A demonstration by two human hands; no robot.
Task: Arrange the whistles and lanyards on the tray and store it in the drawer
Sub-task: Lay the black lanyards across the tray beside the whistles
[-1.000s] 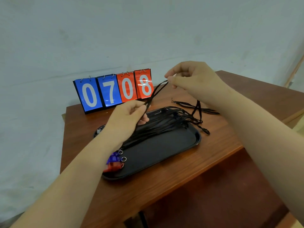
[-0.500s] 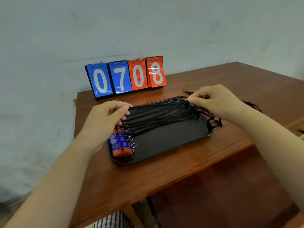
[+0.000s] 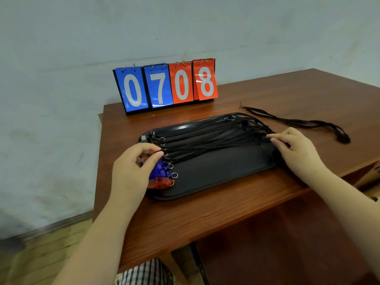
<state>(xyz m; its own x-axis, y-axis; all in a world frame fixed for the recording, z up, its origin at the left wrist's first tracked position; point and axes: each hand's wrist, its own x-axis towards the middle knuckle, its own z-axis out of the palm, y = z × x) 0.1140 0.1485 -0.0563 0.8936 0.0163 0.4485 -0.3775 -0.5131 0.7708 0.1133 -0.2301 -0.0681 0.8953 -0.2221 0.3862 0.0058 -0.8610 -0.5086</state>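
Note:
A black tray [image 3: 216, 182] lies on the wooden table [image 3: 205, 214]. Several black lanyards [image 3: 209, 138] stretch across its far half. Along its left end, blue and red whistles [image 3: 160, 177] with metal rings lie in a row. My left hand [image 3: 133, 171] sits over the whistles, thumb and forefinger pinching a lanyard end by the rings. My right hand [image 3: 296, 151] rests at the tray's right end, its fingers holding the lanyards' other ends. More loose lanyards [image 3: 296, 122] lie on the table beyond the tray to the right.
A flip scoreboard [image 3: 166, 87] reading 0708 stands at the table's back edge against a pale wall. The table's front panel drops below the near edge. Wooden floor shows at lower left.
Both hands have come down from holding a lanyard stretched in the air and now lie at the tray's two ends with the lanyard laid among the others.

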